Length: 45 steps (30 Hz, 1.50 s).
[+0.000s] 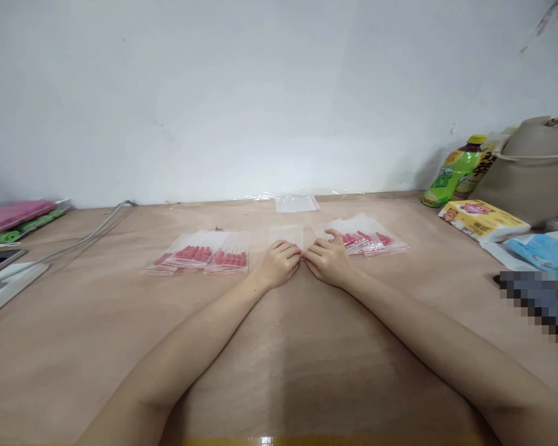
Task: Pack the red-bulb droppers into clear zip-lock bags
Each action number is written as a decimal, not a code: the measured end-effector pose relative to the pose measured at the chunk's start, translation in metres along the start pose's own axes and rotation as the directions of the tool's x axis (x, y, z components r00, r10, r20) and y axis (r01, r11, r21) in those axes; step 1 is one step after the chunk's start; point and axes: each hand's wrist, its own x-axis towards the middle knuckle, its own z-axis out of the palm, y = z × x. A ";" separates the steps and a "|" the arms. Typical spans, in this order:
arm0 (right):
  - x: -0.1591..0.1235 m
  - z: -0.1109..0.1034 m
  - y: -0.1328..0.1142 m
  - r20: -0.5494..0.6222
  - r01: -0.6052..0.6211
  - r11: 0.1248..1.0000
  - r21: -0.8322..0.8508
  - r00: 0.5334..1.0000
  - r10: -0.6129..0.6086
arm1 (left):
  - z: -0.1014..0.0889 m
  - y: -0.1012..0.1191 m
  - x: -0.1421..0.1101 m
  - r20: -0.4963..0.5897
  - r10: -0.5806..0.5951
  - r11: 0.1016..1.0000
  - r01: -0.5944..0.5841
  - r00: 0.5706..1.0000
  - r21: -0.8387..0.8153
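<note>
My left hand [283, 263] and my right hand [328, 257] meet at the middle of the table, fingers curled and fingertips pinched close together. Between them they hold the near edge of a clear zip bag [286, 233], which lies flat beyond the fingers; its contents are mostly hidden. A speck of red shows at the fingertips. To the left lie overlapping zip bags [226, 248] with several small red pieces in each. Just beyond my right hand is another pile of zip bags [369, 228] with similar red pieces, partly covered by that hand.
A flat zip bag [296, 204] lies near the wall. On the right are a green bottle [453, 170], a yellow tissue pack [483, 220], a beige bag [534, 167], a blue mask [542, 251] and a blurred dark object [539, 303]. A grey cable [93, 232] runs along the left.
</note>
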 end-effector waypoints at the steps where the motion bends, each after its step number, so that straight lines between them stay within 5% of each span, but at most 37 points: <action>1: 0.000 0.000 0.000 -0.002 0.004 1.000 -0.002 1.000 -0.004 | 0.000 -0.001 0.000 0.004 0.015 1.000 -0.015 1.000 0.006; 20: -0.016 -0.003 0.008 0.120 -0.086 0.958 0.275 0.991 0.054 | -0.042 -0.015 -0.042 0.034 0.038 0.985 -0.043 0.999 0.167; 30: -0.016 -0.007 0.009 0.094 -0.068 0.969 0.237 0.994 0.047 | -0.044 -0.015 -0.043 0.007 -0.007 0.969 0.006 1.000 0.246; 36: -0.005 -0.003 0.007 -0.002 0.034 0.998 0.061 0.999 -0.034 | -0.043 -0.015 -0.041 -0.015 0.001 0.978 0.002 1.000 0.211; 40: -0.001 -0.001 0.020 -0.068 0.070 0.996 -0.055 0.995 -0.073 | -0.053 -0.010 -0.048 -0.049 -0.145 0.949 0.153 0.988 0.276; 45: -0.028 -0.021 0.060 0.037 -0.157 0.982 -0.101 0.986 0.161 | -0.071 -0.010 -0.075 0.011 -0.362 0.861 0.331 0.932 0.386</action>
